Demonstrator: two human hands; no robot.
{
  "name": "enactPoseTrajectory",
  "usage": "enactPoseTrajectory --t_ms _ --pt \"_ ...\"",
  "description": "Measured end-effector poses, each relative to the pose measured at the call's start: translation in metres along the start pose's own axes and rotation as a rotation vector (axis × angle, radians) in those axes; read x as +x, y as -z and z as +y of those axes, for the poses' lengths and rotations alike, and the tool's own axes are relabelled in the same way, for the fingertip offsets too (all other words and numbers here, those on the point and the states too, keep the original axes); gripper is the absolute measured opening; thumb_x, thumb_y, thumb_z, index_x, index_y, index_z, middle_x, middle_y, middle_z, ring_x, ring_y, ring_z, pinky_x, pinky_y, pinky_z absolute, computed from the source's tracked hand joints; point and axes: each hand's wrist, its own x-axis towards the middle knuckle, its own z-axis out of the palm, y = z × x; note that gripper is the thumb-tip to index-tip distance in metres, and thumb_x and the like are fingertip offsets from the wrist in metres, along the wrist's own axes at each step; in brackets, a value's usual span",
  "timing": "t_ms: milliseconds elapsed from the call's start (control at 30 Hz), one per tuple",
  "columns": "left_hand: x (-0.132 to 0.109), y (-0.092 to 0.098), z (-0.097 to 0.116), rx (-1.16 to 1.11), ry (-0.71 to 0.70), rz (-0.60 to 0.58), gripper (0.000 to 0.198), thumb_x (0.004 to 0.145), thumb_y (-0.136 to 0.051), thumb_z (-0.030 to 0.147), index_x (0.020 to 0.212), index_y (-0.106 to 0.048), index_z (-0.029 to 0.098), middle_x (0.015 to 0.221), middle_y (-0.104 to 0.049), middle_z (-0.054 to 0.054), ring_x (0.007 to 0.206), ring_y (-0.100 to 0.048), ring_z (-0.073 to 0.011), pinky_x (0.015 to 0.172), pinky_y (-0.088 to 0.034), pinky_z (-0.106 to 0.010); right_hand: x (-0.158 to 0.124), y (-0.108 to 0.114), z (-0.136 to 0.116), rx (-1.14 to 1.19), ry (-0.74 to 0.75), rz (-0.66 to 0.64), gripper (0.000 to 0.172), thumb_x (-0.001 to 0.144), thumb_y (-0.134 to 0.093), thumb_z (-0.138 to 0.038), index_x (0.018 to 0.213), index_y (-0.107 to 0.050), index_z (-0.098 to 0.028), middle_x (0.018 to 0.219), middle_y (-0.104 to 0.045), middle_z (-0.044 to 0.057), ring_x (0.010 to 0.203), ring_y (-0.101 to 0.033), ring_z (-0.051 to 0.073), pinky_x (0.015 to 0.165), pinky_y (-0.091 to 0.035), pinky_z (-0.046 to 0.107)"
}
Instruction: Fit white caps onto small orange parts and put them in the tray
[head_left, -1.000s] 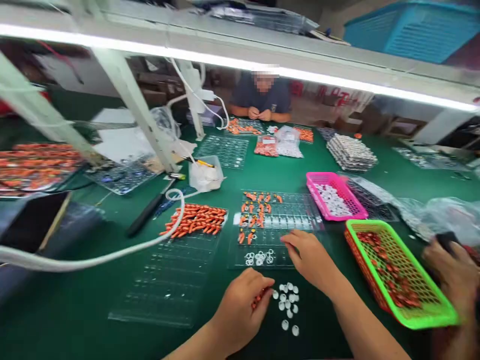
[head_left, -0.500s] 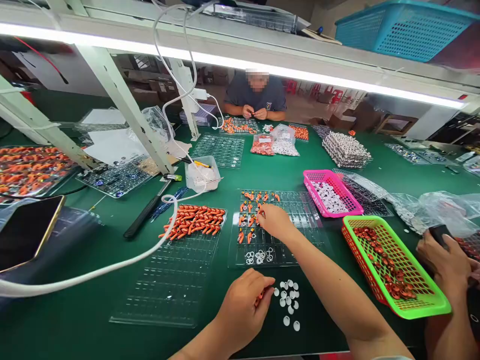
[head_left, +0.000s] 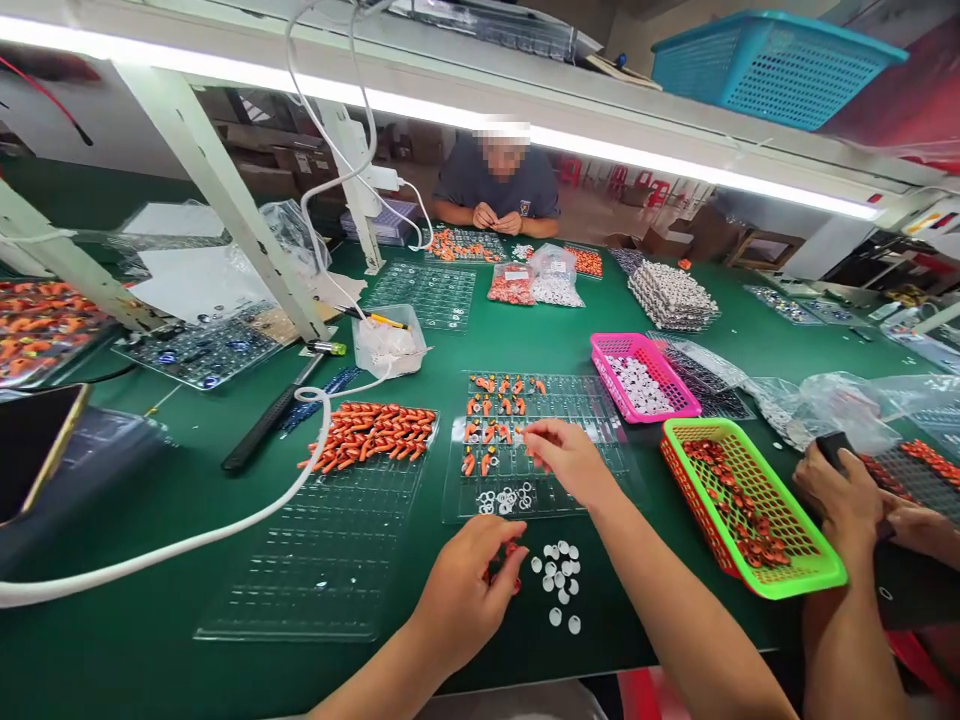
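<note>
The clear tray (head_left: 585,395) lies flat on the green tabletop (head_left: 540,345), straight ahead of you. Its far-left cells hold rows of orange pieces (head_left: 495,408), and a cluster of white rings (head_left: 506,497) sits in its near-left cells.

Your right hand (head_left: 574,460) hovers over the middle of this tray, palm down. Its grip is drawn together at the fingertips, just beside the orange pieces. You cannot tell whether anything is pinched there.

Your left hand (head_left: 461,590) rests on the tabletop on the near side of the tray. Its grip is curled around a few red-orange bits (head_left: 501,563) that show at the fingertips. Just to its right, loose white caps (head_left: 559,580) lie scattered on the tabletop, apart from the hand.

To your left is a second, longer tray (head_left: 315,570) with an orange heap (head_left: 371,435) at its far end. A white cable (head_left: 187,540) runs across beside it.

To your right, the pink basket (head_left: 600,350) holds white parts. Nearer to you, the green basket (head_left: 795,580) holds dark red ones.

Beyond the green basket, a co-worker's hands (head_left: 844,490) hold a dark object. Another person (head_left: 495,185) sits at the far edge of the tabletop with both hands together. A blue basket (head_left: 765,65) stands on the shelf overhead.
</note>
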Motion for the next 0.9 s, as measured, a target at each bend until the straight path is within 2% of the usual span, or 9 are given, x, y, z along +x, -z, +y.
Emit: enactPoseTrajectory --t_ms 67,100,200,333,500,633,733,833,900 --pt "0.001 0.003 0.006 -0.099 0.109 -0.012 0.022 0.089 -0.059 0.021 0.109 -0.067 0.019 0.096 -0.073 -0.008 0.081 -0.069 -0.0188 0.076 -0.057 -0.032 -0.041 0.003 0.008 0.12 -0.007 -0.008 0.027 0.096 -0.047 -0.035 0.107 -0.064 -0.017 0.081 -0.069 0.002 0.066 -0.064 0.014 0.058 -0.051 0.025" --pt "0.001 0.004 0.01 -0.18 0.189 -0.032 0.023 0.089 -0.06 0.023 0.111 -0.066 0.019 0.097 -0.073 -0.008 0.08 -0.069 -0.0183 0.075 -0.057 -0.031 -0.062 0.003 0.014 0.312 0.0 0.016 0.026 0.095 -0.051 -0.037 0.105 -0.065 -0.017 0.08 -0.068 0.003 0.064 -0.063 0.014 0.056 -0.051 0.025" --pt "0.002 0.0 0.024 -0.551 0.429 -0.155 0.03 0.086 -0.066 0.034 0.112 -0.067 0.018 0.095 -0.074 -0.008 0.082 -0.069 -0.019 0.067 -0.057 -0.028 -0.119 -0.004 0.029 0.61 0.039 0.18 0.021 0.092 -0.061 -0.036 0.105 -0.068 -0.021 0.078 -0.066 0.002 0.065 -0.061 0.014 0.058 -0.051 0.026" --pt "0.005 -0.018 0.041 -0.963 0.653 -0.312 0.038 0.075 -0.078 0.043 0.099 -0.072 0.014 0.082 -0.071 -0.006 0.071 -0.066 -0.0156 0.065 -0.056 -0.028 -0.16 -0.02 0.043 0.557 0.122 0.377 0.019 0.095 -0.059 -0.025 0.111 -0.068 -0.027 0.091 -0.067 0.003 0.072 -0.062 0.014 0.063 -0.053 0.026" --pt "0.008 -0.037 0.047 -1.14 0.808 -0.302 0.035 0.067 -0.086 0.037 0.088 -0.07 0.013 0.074 -0.066 -0.001 0.063 -0.061 -0.0104 0.062 -0.052 -0.024 -0.171 -0.032 0.053 0.303 0.325 0.46 0.034 0.094 -0.054 -0.012 0.121 -0.063 -0.031 0.098 -0.066 0.005 0.09 -0.062 0.019 0.074 -0.055 0.033" --pt "0.007 -0.041 0.045 -1.111 0.831 -0.249 0.034 0.063 -0.088 0.035 0.079 -0.066 0.013 0.071 -0.065 0.0 0.06 -0.059 -0.0094 0.059 -0.05 -0.023 -0.169 -0.035 0.06 0.134 0.468 0.493 0.046 0.091 -0.053 -0.007 0.13 -0.056 -0.03 0.1 -0.067 0.007 0.088 -0.063 0.021 0.07 -0.055 0.036" --pt "0.006 -0.037 0.044 -0.991 0.766 -0.225 0.027 0.068 -0.083 0.031 0.076 -0.065 0.013 0.074 -0.066 -0.001 0.061 -0.06 -0.0102 0.061 -0.052 -0.024 -0.168 -0.036 0.063 0.146 0.515 0.471 0.047 0.09 -0.052 -0.007 0.13 -0.055 -0.032 0.099 -0.066 0.008 0.089 -0.063 0.022 0.072 -0.056 0.038" --pt "0.006 -0.028 0.047 -0.731 0.607 -0.213 0.01 0.075 -0.073 0.021 0.076 -0.065 0.015 0.078 -0.071 -0.004 0.069 -0.065 -0.0136 0.067 -0.055 -0.026 -0.166 -0.034 0.058 0.335 0.478 0.378 0.031 0.095 -0.051 -0.023 0.124 -0.057 -0.031 0.113 -0.062 0.01 0.107 -0.061 0.026 0.087 -0.055 0.048" --pt "0.007 -0.022 0.052 -0.509 0.41 -0.227 0.003 0.078 -0.066 0.014 0.077 -0.066 0.017 0.078 -0.073 -0.003 0.072 -0.067 -0.014 0.07 -0.056 -0.026 -0.163 -0.029 0.052 0.483 0.419 0.263 0.035 0.095 -0.051 -0.042 0.127 -0.054 -0.028 0.129 -0.057 0.014 0.123 -0.053 0.031 0.097 -0.05 0.054"
